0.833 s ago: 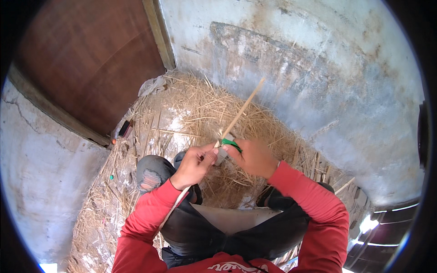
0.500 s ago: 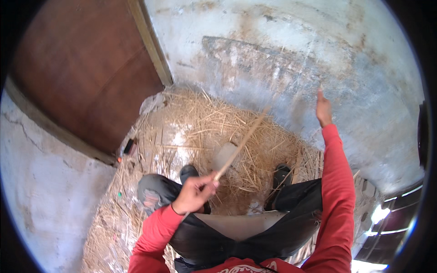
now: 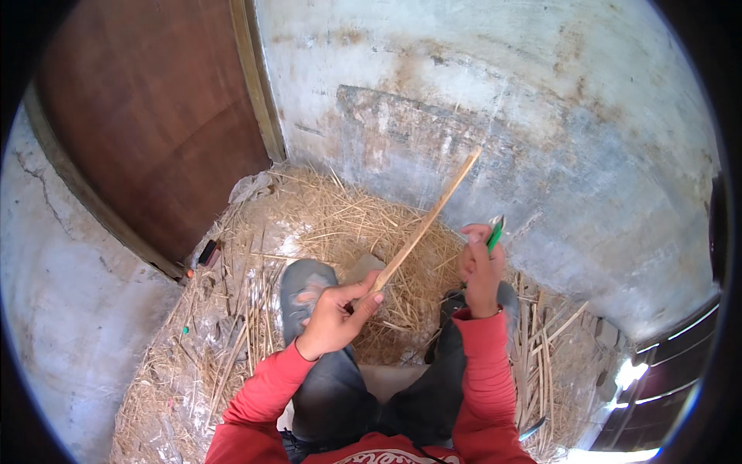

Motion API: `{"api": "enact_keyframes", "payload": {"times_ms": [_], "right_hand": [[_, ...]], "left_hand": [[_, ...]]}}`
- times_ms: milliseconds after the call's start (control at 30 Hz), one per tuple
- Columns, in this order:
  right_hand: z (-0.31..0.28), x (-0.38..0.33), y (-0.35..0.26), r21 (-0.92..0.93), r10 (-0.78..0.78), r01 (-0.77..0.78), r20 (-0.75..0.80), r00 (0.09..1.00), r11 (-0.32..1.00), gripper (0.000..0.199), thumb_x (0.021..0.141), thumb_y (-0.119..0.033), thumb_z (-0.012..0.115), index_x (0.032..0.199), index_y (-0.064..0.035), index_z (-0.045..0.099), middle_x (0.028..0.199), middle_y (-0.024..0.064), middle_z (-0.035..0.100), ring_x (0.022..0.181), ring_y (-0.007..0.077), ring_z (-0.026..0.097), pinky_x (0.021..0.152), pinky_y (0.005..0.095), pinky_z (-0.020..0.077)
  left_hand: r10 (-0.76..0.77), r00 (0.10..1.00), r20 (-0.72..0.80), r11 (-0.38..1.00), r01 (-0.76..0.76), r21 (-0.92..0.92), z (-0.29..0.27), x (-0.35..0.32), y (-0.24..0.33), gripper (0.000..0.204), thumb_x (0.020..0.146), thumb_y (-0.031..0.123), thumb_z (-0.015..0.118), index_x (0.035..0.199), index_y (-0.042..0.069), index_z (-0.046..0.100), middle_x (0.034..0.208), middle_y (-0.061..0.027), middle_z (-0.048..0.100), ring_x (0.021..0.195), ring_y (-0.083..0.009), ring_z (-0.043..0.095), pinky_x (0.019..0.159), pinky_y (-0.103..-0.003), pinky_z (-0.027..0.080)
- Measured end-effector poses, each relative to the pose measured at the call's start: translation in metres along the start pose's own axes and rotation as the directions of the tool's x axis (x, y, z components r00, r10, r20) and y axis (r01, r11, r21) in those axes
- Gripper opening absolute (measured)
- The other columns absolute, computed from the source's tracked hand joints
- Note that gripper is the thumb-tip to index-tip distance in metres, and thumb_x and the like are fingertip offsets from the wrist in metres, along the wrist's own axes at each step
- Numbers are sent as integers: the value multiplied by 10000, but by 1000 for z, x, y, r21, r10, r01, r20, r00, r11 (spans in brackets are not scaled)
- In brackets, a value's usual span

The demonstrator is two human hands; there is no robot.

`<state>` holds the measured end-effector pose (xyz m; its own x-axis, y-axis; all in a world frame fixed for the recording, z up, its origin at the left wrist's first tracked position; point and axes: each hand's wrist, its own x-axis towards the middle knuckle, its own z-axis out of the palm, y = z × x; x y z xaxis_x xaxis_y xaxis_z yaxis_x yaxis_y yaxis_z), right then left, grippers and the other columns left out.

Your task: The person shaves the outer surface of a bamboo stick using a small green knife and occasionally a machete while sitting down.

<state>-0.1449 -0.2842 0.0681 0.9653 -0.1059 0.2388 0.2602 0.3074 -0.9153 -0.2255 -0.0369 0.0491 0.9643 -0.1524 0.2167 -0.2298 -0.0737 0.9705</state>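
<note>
- Head view, room first: you're boxed into a corner. The brown wooden door [image 3: 147,131] closes off your upper left, and the stained concrete wall [image 3: 541,139] curves across the top and down your right.
- A cracked grey wall [image 3: 54,309] runs down your left side, so the straw-covered floor [image 3: 325,224] is pretty much the only open patch, and it's narrow.
- The loose straw spreads from the foot of the door round to the right wall, with a bundle of thicker stalks [image 3: 541,340] lying near your right leg.
- Your grey shoe [image 3: 305,290] sits in the middle of the straw, just beyond your left hand.
- Your left hand [image 3: 336,317] is clamped round the lower end of a long thin bamboo stick [image 3: 429,220], fingers and thumb closed on it.
- The stick slants up and to the right from that hand, with its far tip up against the wall area in the picture.
- Your right hand [image 3: 479,271] is fisted round a green-handled knife [image 3: 495,230], which pokes up above the knuckles.
- The knife is just to the right of the stick's middle, close but not touching it.
- Your two hands are apart, with the stick passing between them.
</note>
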Motion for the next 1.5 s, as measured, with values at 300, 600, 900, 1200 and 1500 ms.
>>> {"api": "enact_keyframes", "payload": {"times_ms": [300,600,900,1200,1500], "right_hand": [[28,-65,-18,-126,110,-86,195,975,988,249,1021,-214,647,1130,6,686,604,-93,438,499,7,340,463,222,231],[-31,-101,14,-274,132,-119,27,991,954,221,1012,-218,656,1027,-3,702,575,-84,418,474,16,322,462,229,224],[-51,-148,45,-674,-67,-36,-126,990,738,362,1026,-310,594,912,33,614,647,178,574,597,342,536,607,421,427],[-44,-181,37,-849,150,12,108,983,529,418,1044,-351,527,850,11,602,741,294,631,717,506,624,626,569,462],[-42,-180,36,-917,269,-23,94,958,399,497,1051,-423,503,819,4,607,736,286,646,718,499,642,649,569,498]], "left_hand": [[-67,972,226,998,67,9,8,-45,21,459,1050,171,599,1464,-10,517,862,-6,627,768,-54,602,696,-236,504],[-75,974,214,946,2,324,39,-104,-22,481,1040,125,547,1499,10,459,868,-143,651,719,-244,665,722,-357,545],[-28,976,217,740,-126,661,54,-102,-39,403,999,101,570,1392,31,518,926,-238,677,812,-446,669,700,-514,537],[-96,975,200,709,-74,701,67,-88,-39,130,1014,128,555,1079,18,533,765,-265,644,742,-478,646,635,-564,493],[-179,963,204,644,-43,764,77,-75,-55,161,1026,172,540,1036,13,518,808,-246,672,757,-486,651,655,-588,497]]}}
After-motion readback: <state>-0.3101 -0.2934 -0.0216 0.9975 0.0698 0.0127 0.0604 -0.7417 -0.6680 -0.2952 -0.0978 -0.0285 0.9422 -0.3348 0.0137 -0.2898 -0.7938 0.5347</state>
